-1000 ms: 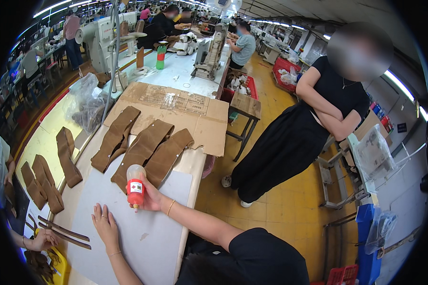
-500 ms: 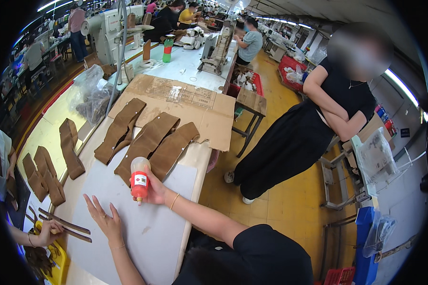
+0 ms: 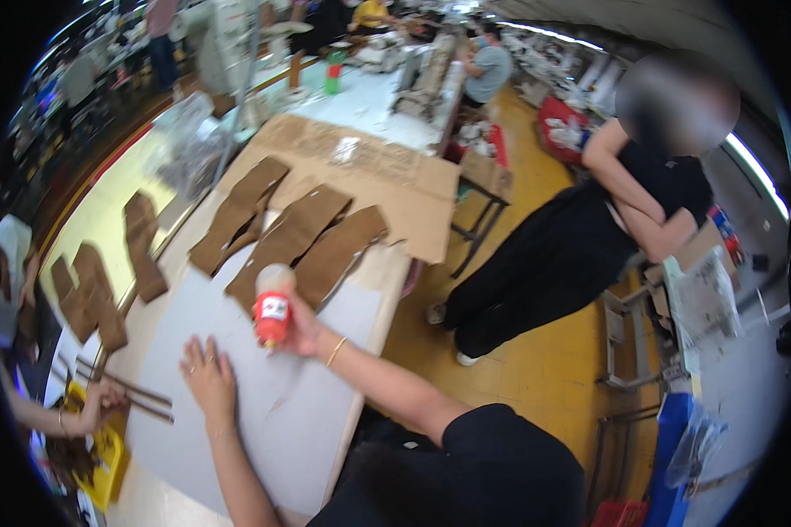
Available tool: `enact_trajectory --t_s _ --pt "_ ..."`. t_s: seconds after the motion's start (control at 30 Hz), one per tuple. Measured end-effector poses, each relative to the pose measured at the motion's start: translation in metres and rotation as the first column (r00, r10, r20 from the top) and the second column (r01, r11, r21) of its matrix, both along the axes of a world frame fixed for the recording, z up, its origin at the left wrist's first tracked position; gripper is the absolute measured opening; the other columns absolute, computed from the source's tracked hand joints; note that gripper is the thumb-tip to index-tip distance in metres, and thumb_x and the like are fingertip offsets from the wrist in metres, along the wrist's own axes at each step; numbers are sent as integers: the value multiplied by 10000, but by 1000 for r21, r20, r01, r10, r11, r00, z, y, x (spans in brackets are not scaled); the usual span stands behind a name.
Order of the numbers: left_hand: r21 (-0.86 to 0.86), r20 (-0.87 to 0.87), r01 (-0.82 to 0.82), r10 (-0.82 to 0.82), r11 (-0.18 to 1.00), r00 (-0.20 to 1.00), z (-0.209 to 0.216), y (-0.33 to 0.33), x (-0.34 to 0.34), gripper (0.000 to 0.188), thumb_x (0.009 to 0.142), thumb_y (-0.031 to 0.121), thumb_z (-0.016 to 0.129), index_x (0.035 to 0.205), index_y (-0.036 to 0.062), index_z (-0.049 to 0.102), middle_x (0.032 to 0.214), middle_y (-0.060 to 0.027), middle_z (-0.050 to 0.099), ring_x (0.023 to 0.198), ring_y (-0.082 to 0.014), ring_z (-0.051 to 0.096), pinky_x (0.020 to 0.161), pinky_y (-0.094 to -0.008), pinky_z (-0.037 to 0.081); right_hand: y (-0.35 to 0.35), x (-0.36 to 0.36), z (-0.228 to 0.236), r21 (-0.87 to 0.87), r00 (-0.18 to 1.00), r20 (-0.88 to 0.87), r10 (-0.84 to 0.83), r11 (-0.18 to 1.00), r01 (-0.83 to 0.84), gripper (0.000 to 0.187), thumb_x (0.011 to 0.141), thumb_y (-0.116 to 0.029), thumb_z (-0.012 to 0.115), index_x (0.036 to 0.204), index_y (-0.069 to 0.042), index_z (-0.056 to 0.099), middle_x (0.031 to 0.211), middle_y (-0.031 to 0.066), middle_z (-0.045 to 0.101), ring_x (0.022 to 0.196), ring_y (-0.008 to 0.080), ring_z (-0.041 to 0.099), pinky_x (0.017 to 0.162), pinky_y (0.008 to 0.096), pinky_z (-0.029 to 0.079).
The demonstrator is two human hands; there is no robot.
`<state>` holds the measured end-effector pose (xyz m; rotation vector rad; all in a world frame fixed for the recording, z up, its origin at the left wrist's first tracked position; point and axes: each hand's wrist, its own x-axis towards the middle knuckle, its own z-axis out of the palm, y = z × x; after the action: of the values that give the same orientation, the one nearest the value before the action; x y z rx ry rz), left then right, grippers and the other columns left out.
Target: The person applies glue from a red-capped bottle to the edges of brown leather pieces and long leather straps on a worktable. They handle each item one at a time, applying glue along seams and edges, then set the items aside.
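My right hand is wrapped round a squeeze bottle with red contents and a white label, its nozzle pointing down above the grey sheet. To its left, my left hand rests palm down on that sheet, fingers outstretched and holding nothing. Just beyond the bottle lie brown fabric bands: one at the left, one in the middle and one at the right. Part of the middle band is hidden behind the bottle.
Flattened cardboard lies under the bands' far ends. At the left, a co-worker's hand is beside thin brown strips, above a yellow bin. More brown bands lie there. A person stands right of the table, near a stool.
The whole view has shifted a little. My left hand, raised with spread fingers before, now lies flatter on the sheet. The bottle stays in my right hand, nozzle still down.
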<state>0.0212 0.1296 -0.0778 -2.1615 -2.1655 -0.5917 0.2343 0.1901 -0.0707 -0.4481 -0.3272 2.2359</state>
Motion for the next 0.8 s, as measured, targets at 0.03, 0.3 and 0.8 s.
enact_trajectory --t_s 0.03,0.3,0.8 --pt "12 6 8 -8 1000 1000 -1 0 0 404 905 215 536 1281 69 540 1416 -184 413 1340 -335 345 1108 -504 213 1 2 -3 -3 1000 -10 7 1000 -7 805 722 -779 516 1054 -50 599 896 88 663 803 239 654 753 407 532" --pt "72 67 25 -30 997 997 -5 0 -5 407 894 279 567 1251 85 570 1406 -173 430 1330 -328 356 1110 -499 205 -1 4 0 13 1000 8 -18 1000 18 803 733 -793 488 1060 -66 590 897 105 656 821 242 643 792 441 511" --pt "21 160 19 -22 1000 987 1 -2 -6 408 897 295 571 1258 105 573 1432 -144 404 1357 -300 320 1116 -481 185 -3 1 9 -7 998 -13 -58 998 57 794 754 -796 459 1034 -64 582 871 88 602 783 227 605 754 402 504"
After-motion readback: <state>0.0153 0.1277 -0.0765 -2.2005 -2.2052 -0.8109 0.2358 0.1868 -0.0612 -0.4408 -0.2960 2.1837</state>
